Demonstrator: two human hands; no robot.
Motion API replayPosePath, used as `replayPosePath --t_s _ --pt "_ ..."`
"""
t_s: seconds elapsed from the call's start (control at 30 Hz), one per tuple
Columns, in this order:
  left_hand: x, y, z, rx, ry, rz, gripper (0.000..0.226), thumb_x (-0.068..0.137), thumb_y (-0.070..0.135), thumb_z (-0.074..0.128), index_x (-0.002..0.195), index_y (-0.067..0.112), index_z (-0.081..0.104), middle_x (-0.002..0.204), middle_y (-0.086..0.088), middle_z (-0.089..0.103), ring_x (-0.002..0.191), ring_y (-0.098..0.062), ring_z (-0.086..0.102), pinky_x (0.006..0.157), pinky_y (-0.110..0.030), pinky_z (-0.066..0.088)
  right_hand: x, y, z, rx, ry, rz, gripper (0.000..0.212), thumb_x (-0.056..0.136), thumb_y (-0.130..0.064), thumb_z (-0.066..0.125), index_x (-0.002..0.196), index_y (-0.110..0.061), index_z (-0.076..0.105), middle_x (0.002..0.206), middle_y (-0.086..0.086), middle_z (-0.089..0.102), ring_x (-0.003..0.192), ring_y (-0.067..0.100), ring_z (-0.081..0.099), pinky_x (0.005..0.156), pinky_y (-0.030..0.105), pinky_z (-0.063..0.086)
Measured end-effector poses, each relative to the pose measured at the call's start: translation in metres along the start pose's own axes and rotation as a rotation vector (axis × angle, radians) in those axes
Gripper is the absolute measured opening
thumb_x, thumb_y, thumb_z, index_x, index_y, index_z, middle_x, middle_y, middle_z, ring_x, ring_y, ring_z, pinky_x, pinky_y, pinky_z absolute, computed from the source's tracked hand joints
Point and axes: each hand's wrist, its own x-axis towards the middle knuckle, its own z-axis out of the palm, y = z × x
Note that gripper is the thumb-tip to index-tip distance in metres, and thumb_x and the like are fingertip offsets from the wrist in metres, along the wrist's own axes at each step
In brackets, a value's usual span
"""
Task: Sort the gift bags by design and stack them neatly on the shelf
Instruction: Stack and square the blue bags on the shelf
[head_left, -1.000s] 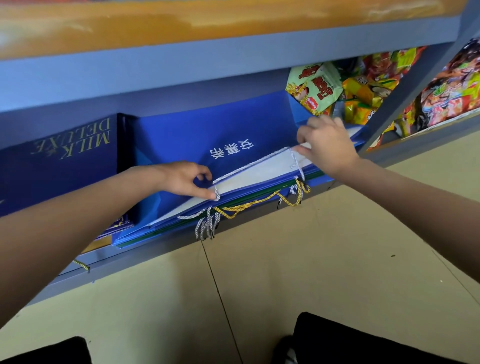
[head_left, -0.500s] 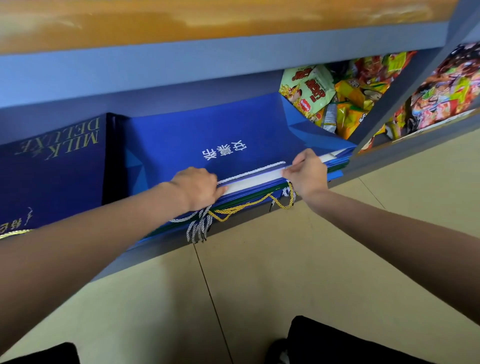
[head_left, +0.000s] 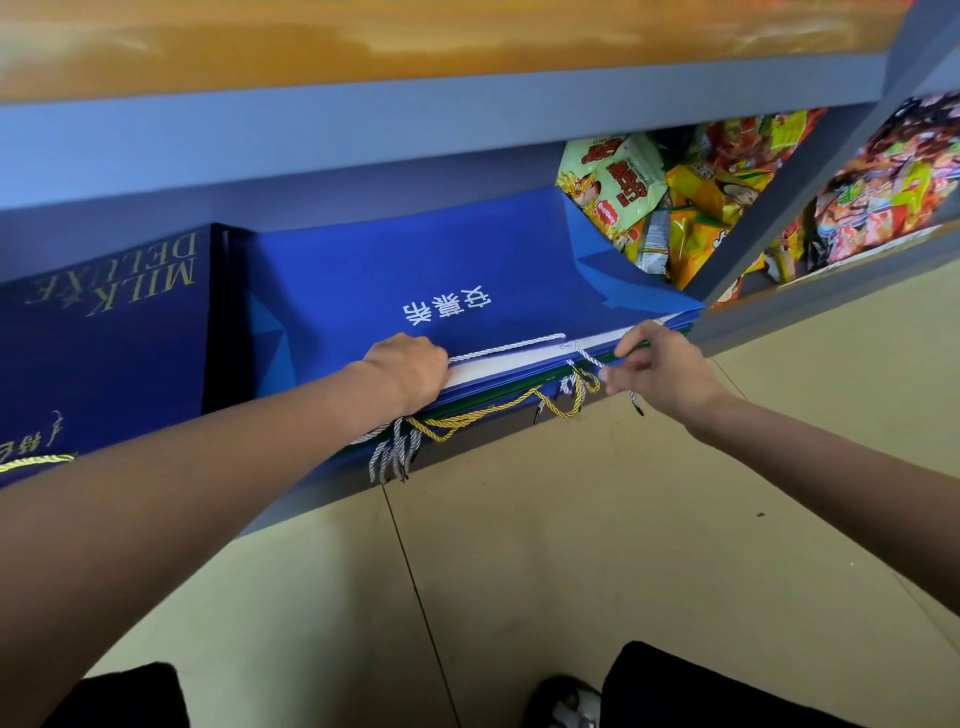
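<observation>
Blue gift bag (head_left: 415, 270) lies flat, white characters, twisted cord handle (head_left: 506, 347)

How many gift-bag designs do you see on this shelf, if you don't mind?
2 on top: the dark navy bag lettered MILK DELUXE at left, and the bright blue bag with white characters beside it. Bags underneath may differ; only edges show.

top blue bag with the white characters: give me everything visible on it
The top blue bag lies flat on a stack of bags on the shelf, folded, paper-like and bright blue, white characters upside down to the camera. Its white-lined mouth faces the aisle. A white twisted cord handle runs along the mouth. The left hand grips its front edge; the right hand pinches a cord end.
</observation>
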Motion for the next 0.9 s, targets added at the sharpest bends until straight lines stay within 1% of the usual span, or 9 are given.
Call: replayPosePath --t_s 0.07,0.17,0.23,0.3,0.37,0.43,0.57,0.7,0.9 --pt "0.000 -0.005 -0.006 -0.033 -0.050 0.017 0.042 0.102 0.037 0.029 0.116 0.007 0.054 0.112 -0.013 0.059 0.091 -0.027 0.050 0.077 -0.033 0.042 0.000 -0.004 0.001 -0.052 -0.052 -0.014 0.023 0.085 -0.016 0.068 0.091 -0.013 0.047 0.066 -0.001 0.066 0.060 0.013 0.054 0.044 0.008 0.036" --pt "-0.002 -0.022 -0.021 -0.133 -0.220 0.025 0.061 0.093 0.059 0.036 0.133 0.016 0.048 0.129 -0.007 0.053 0.101 -0.027 0.058 0.094 -0.033 0.044 -0.007 -0.014 0.015 -0.356 -0.037 -0.191 0.024 0.085 -0.026 0.068 0.097 -0.014 0.051 0.085 0.000 0.066 0.090 0.021 0.051 0.071 0.025 0.041" --pt "-0.007 -0.038 -0.027 -0.234 -0.248 0.040 0.058 0.090 0.057 0.045 0.134 0.019 0.049 0.126 -0.004 0.055 0.097 -0.024 0.062 0.096 -0.028 0.042 -0.013 -0.026 0.034 -0.500 -0.007 -0.341 0.024 0.086 -0.032 0.065 0.100 -0.014 0.060 0.097 -0.002 0.055 0.101 0.021 0.043 0.074 0.028 0.033" --pt "-0.015 -0.056 -0.026 -0.306 -0.287 0.079 0.055 0.089 0.044 0.056 0.137 0.018 0.046 0.133 -0.004 0.054 0.118 -0.020 0.054 0.100 -0.023 0.036 -0.023 -0.039 0.059 -0.452 -0.068 -0.383 0.026 0.086 -0.036 0.065 0.100 -0.015 0.067 0.095 -0.004 0.045 0.106 0.019 0.045 0.075 0.027 0.033" --pt "-0.026 -0.068 -0.019 -0.382 -0.370 0.083 0.066 0.086 0.038 0.063 0.143 0.019 0.036 0.146 -0.003 0.040 0.134 -0.015 0.039 0.106 -0.021 0.027 -0.031 -0.049 0.085 -0.374 -0.127 -0.367 0.029 0.084 -0.040 0.066 0.100 -0.016 0.070 0.093 -0.003 0.046 0.104 0.018 0.049 0.079 0.028 0.038" --pt "-0.033 -0.071 -0.007 -0.330 -0.350 0.081 0.080 0.082 0.043 0.067 0.148 0.022 0.026 0.151 -0.002 0.033 0.137 -0.017 0.032 0.106 -0.022 0.026 -0.035 -0.055 0.105 -0.329 -0.130 -0.342 0.032 0.082 -0.043 0.067 0.099 -0.016 0.071 0.093 -0.002 0.048 0.098 0.017 0.053 0.077 0.028 0.040" --pt "-0.035 -0.063 0.014 -0.211 -0.120 0.094 0.081 0.081 0.049 0.066 0.146 0.020 0.028 0.137 -0.007 0.049 0.124 -0.026 0.043 0.094 -0.027 0.037 -0.035 -0.065 0.124 -0.143 -0.083 -0.188 0.034 0.078 -0.045 0.070 0.083 -0.011 0.073 0.088 0.005 0.056 0.086 0.023 0.058 0.077 0.032 0.046" --pt "-0.036 -0.066 0.011 -0.251 -0.081 0.108 0.074 0.084 0.052 0.061 0.144 0.020 0.034 0.135 -0.008 0.051 0.123 -0.025 0.043 0.092 -0.027 0.037 -0.035 -0.078 0.131 -0.059 -0.084 -0.042 0.046 0.081 -0.051 0.065 0.075 -0.005 0.071 0.081 0.011 0.070 0.084 0.025 0.062 0.076 0.034 0.047" --pt "-0.040 -0.067 0.010 -0.264 -0.074 0.131 0.064 0.091 0.049 0.052 0.145 0.020 0.031 0.137 -0.010 0.047 0.126 -0.025 0.040 0.093 -0.027 0.035 -0.036 -0.093 0.140 0.051 -0.116 0.091 0.010 0.082 -0.028 0.071 0.076 -0.020 0.068 0.091 0.006 0.071 0.082 0.021 0.061 0.074 0.027 0.046"
